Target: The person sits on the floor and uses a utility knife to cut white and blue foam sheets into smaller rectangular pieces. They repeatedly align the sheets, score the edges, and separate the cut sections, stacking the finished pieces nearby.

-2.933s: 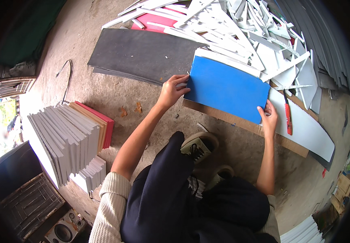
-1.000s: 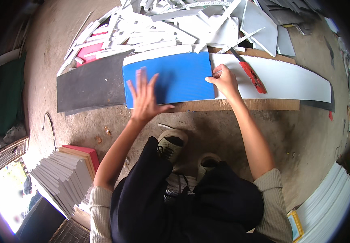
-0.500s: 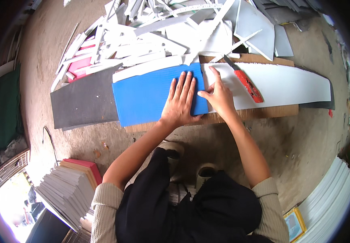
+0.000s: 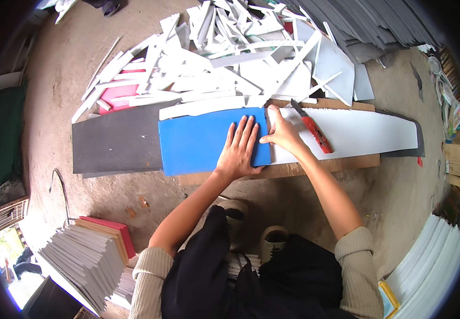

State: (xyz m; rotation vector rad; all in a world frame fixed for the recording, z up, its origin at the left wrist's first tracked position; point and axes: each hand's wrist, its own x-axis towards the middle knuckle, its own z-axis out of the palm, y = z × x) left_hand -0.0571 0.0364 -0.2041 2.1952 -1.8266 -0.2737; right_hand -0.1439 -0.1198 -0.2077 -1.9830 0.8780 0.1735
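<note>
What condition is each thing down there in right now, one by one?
Blue sheet: flat, pressed by the left hand.
Right hand: at the sheet's right edge.
Red knife: lying unheld on the white board.
White scraps: heaped loosely.

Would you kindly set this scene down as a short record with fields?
Left hand: flat, palm down on the blue sheet
Right hand: at the blue sheet's right edge, fingers on the white sheet
Cutter: red utility knife lying on the white sheet
Support: brown board on the floor
Behind: heap of white offcuts
</note>
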